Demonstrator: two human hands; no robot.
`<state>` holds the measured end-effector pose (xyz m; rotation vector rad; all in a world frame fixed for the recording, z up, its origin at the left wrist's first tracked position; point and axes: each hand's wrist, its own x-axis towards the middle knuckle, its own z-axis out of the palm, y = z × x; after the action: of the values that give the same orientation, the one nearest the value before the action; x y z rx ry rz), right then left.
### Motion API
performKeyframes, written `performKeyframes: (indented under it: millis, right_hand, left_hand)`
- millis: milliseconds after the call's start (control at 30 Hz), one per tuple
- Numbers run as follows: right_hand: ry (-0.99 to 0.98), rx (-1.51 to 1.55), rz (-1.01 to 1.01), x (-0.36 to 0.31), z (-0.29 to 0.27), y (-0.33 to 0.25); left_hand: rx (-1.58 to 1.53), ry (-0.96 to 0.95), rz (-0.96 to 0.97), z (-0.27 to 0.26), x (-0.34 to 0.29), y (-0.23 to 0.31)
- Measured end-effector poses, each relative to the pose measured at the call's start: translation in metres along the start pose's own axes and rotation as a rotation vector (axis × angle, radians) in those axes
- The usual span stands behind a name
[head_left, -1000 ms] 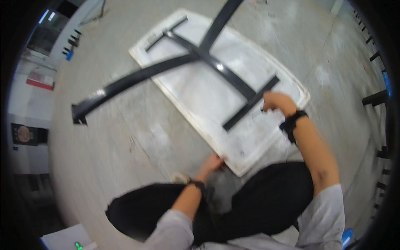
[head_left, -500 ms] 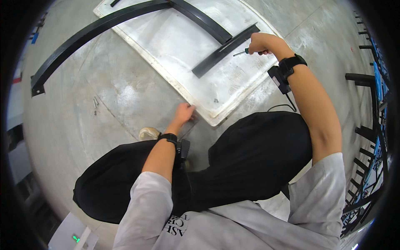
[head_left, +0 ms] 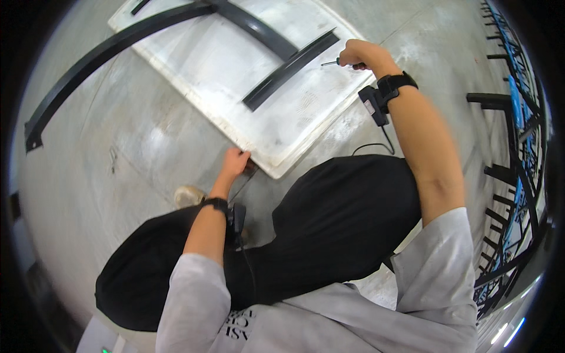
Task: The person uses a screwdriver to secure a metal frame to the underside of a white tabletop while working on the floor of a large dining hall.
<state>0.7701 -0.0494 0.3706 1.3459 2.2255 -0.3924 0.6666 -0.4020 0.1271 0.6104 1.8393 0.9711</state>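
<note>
My right hand (head_left: 358,56) is closed around the handle of a screwdriver (head_left: 330,63), its thin metal shaft pointing left. It is above the right side of a white board (head_left: 300,126) lying on the floor. Beside the shaft lies a black metal angle bar (head_left: 288,72), next to the end of a black metal beam (head_left: 256,28). Down at the near left edge of the board is my left hand (head_left: 234,162), with its fingers curled together. Its fingertips are partly hidden, and what they grip, if anything, does not show.
Another long black beam (head_left: 82,76) reaches out over the floor at the left. Small metal fasteners (head_left: 112,160) lie on the concrete there. A rack with black arms and blue parts (head_left: 515,112) stands along the right. My shoe (head_left: 188,196) is near my left forearm.
The whole view has shifted, so the board, beams and both hands sit further left in the picture. Both hands stay near the same parts of the board, the right one still holding the screwdriver.
</note>
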Motion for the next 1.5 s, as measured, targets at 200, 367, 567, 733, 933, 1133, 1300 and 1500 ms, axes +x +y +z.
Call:
performKeyframes:
  millis: [200, 367, 567, 733, 933, 1133, 1300, 1500]
  right_hand:
    - [0.491, 0.343, 0.119, 0.06, 0.058, 0.123]
    - [0.422, 0.897, 0.383, 0.055, 0.146, 0.148]
    - [0.735, 1.123, 0.562, 0.072, 0.212, 0.129]
    - [0.943, 0.941, 0.357, 0.087, 0.187, 0.14]
    - [0.909, 0.796, 0.084, 0.139, 0.167, 0.176]
    - [0.707, 0.772, 0.166, 0.178, 0.162, 0.232]
    - [0.608, 0.569, 0.094, 0.187, 0.126, 0.227]
    - [0.583, 0.597, 0.083, 0.165, 0.11, 0.207]
  left_hand:
    - [-0.049, 0.07, -0.277, 0.013, -0.01, 0.007]
    - [-0.093, 0.023, -0.383, 0.015, -0.032, 0.052]
    - [-0.139, -0.049, -0.389, 0.017, -0.023, 0.031]
    - [0.001, -0.04, -0.32, 0.013, -0.028, 0.043]
    - [0.113, -0.014, -0.23, 0.007, -0.036, 0.018]
    - [0.229, 0.048, -0.164, 0.018, -0.041, 0.007]
    - [0.294, -0.068, -0.234, 0.011, -0.04, 0.036]
    - [0.426, -0.096, -0.312, 0.018, -0.033, 0.023]
